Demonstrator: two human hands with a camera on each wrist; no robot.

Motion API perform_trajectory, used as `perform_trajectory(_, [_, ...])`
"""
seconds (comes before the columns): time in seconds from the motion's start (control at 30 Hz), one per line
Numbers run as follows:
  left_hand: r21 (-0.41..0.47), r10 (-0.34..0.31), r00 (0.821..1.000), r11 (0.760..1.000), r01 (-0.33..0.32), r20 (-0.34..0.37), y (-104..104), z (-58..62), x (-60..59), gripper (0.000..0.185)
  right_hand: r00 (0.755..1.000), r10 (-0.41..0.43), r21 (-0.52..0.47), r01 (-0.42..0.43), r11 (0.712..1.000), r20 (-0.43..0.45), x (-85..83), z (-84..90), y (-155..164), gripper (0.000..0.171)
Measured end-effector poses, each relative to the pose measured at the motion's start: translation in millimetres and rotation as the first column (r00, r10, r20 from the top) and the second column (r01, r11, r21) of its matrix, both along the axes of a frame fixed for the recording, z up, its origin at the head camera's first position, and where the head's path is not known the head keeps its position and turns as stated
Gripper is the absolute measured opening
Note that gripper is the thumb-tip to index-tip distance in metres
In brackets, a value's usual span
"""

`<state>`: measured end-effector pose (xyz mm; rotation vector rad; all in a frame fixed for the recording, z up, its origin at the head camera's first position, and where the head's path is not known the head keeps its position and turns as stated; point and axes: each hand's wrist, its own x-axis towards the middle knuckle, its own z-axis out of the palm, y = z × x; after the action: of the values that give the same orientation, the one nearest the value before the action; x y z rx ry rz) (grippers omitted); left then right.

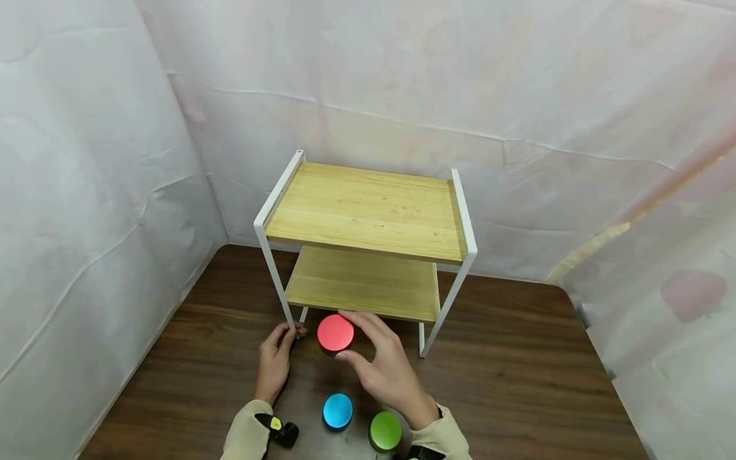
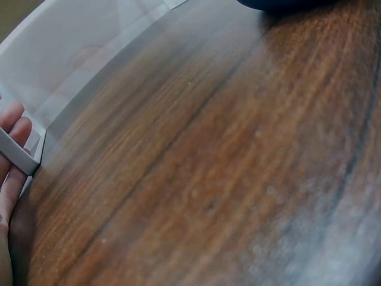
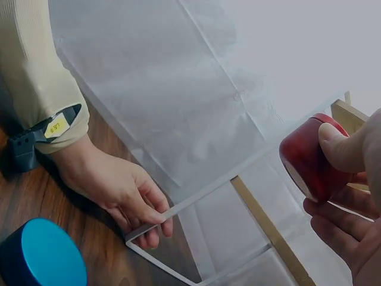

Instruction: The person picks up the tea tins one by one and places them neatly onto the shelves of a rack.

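Note:
My right hand (image 1: 388, 367) holds a small red round tin (image 1: 336, 332) between thumb and fingers, in front of the lower board of a two-tier shelf (image 1: 368, 204). Seen from the right wrist, the red tin (image 3: 312, 161) is tilted, with its pale flat end showing and the thumb on its side. Down at the shelf's front left corner, my left hand (image 1: 275, 358) grips the foot of the white leg (image 1: 276, 271). In the left wrist view only some of the left fingers (image 2: 21, 128) show around the white frame (image 2: 21, 156).
A blue round tin (image 1: 337, 411) and a green one (image 1: 385, 431) stand on the dark wooden table (image 1: 506, 358) near its front, close to my right forearm. White patterned sheeting (image 1: 379, 76) hangs behind the shelf and on both sides.

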<state>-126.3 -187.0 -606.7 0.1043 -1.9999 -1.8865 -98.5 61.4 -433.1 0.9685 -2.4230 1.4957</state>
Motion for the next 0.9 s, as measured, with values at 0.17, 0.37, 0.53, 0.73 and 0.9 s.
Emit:
perform_trajectory(0.17, [-0.014,0.004,1.0,1.0,-0.004,-0.007,0,-0.1,0.5,0.027,1.0,0.0,-0.01,0.0,1.0,-0.03,-0.9,4.0,-5,0.06])
perform_trajectory(0.37, [-0.014,0.003,1.0,1.0,-0.004,-0.012,0,-3.1,2.6,0.026,1.0,-0.004,-0.023,0.003,1.0,-0.028,-2.1,10.7,-10,0.06])
perform_trajectory(0.53, [-0.02,0.002,1.0,1.0,-0.002,-0.004,-2,-2.5,4.7,0.027,0.999,-0.005,-0.029,0.004,1.0,-0.039,-4.4,17.3,-15,0.06])
perform_trajectory(0.73, [-0.03,0.013,1.0,0.999,-0.013,0.006,-4,-0.2,4.9,0.025,1.0,-0.012,-0.063,0.012,0.998,0.003,-7.1,29.3,-24,0.061])
perform_trajectory(0.9, [-0.04,0.013,0.999,0.999,-0.012,0.036,-3,1.1,5.1,0.024,0.999,-0.028,-0.091,0.031,0.995,0.039,-8.2,39.1,-30,0.06])
